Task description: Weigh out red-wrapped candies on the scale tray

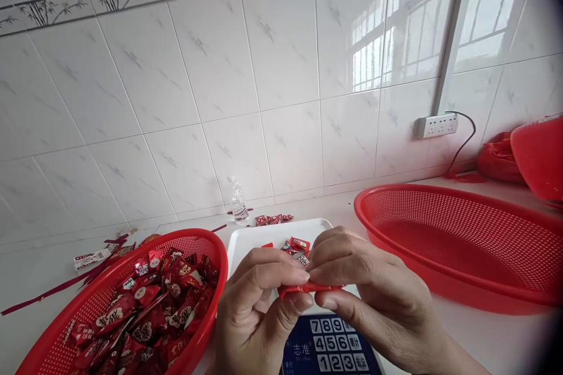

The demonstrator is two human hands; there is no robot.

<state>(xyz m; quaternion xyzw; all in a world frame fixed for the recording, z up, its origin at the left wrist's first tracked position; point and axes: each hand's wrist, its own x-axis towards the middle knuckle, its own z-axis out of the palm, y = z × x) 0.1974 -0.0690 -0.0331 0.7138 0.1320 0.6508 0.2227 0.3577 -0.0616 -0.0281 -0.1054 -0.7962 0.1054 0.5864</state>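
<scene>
My left hand (264, 299) and my right hand (373, 290) meet in front of me, thumbs and fingertips pinching a small red wrapper (310, 287) between them. It lies stretched flat and sideways; what is inside it, if anything, cannot be seen. Right below are the number keys of a blue scale (334, 343). Behind my fingers, several red wrapped candies (299, 244) rest on the scale's white tray (246, 240), partly hidden by the hands. To the left stands a red plastic basket (220, 269) heaped with red wrapped candies (145, 310).
At the right is another red basket (440, 272). A clear plastic bottle (238, 202) and a few red packets (273, 220) stand near the tiled wall. Dark red ribbons (53, 293) and a small white box (91, 260) lie at left. A power strip (437, 126) hangs on the wall.
</scene>
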